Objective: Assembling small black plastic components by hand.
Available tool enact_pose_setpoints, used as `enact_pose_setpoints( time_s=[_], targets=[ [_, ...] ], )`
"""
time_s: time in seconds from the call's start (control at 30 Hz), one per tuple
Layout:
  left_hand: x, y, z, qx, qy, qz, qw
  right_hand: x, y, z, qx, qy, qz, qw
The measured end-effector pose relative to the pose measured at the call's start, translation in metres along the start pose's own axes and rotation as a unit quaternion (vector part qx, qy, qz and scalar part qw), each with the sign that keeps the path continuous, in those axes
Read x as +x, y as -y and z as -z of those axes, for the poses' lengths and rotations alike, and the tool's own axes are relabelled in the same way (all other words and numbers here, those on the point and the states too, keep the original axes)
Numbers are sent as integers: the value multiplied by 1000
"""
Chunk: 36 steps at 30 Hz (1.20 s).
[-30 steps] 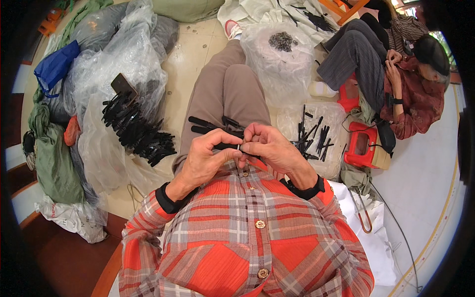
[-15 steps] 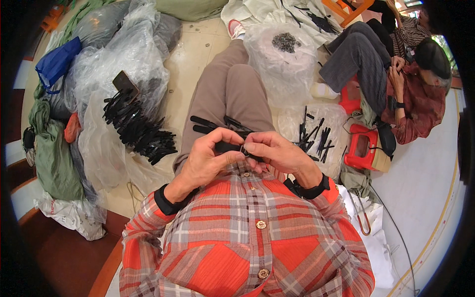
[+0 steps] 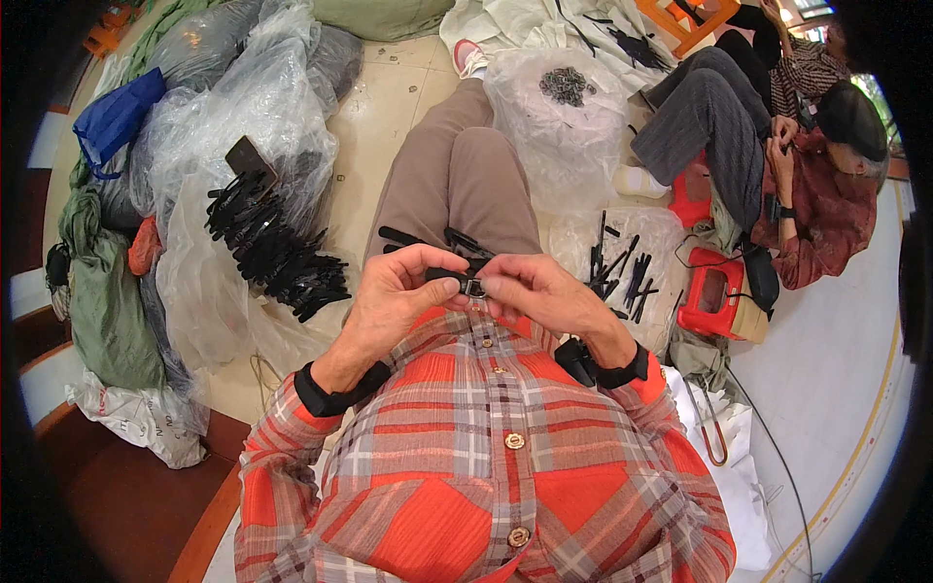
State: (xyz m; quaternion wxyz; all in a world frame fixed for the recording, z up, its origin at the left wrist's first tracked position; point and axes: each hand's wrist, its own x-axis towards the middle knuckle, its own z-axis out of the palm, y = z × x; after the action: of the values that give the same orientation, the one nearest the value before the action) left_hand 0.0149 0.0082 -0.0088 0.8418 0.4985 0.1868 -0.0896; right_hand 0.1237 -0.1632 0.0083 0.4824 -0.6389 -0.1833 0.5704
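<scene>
In front of my belly, both hands meet at a short black strap (image 3: 445, 276) with a small metal buckle (image 3: 473, 288) on it. The left hand (image 3: 394, 299) pinches the strap between thumb and fingers, just left of the buckle. From the other side, my right hand (image 3: 552, 297) grips the buckle end, its thumb against the metal; part of the strap is hidden behind its fingers. More black straps (image 3: 400, 236) lie across my lap just beyond the hands.
Left, a heap of black straps (image 3: 277, 255) lies on clear plastic, beside a dark flat phone-like object (image 3: 251, 160). Ahead, small metal pieces (image 3: 567, 85) sit on a plastic-covered bundle. At right are loose straps (image 3: 637, 282), a red stool-like frame (image 3: 708, 293) and a seated person (image 3: 826, 204).
The hands have risen slightly and parted a little, and the strap's buckle now shows between them. The strap has turned to lie more level.
</scene>
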Motion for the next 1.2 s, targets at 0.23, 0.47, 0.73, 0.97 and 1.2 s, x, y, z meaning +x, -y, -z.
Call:
enact_pose_setpoints(
  time_s=[0.23, 0.47, 0.73, 0.97, 1.2],
  targets=[
    [-15, -5, -9, 384, -165, -241, 876, 25, -3, -31, -191, -165, 121, 960],
    [-7, 14, 35, -211, -133, 10, 968, 59, 14, -57, 58, -107, 5, 993],
    [45, 3, 133, -86, -363, -167, 913, 104, 22, -43, -44, -114, 6, 992],
    [-14, 41, 458, 368, -451, -94, 808, 94, -24, 81, -38, -236, -23, 971],
    [8, 62, 548, 593, -470, 28, 653, 138, -105, 280, -87, -483, -23, 871]
  ],
)
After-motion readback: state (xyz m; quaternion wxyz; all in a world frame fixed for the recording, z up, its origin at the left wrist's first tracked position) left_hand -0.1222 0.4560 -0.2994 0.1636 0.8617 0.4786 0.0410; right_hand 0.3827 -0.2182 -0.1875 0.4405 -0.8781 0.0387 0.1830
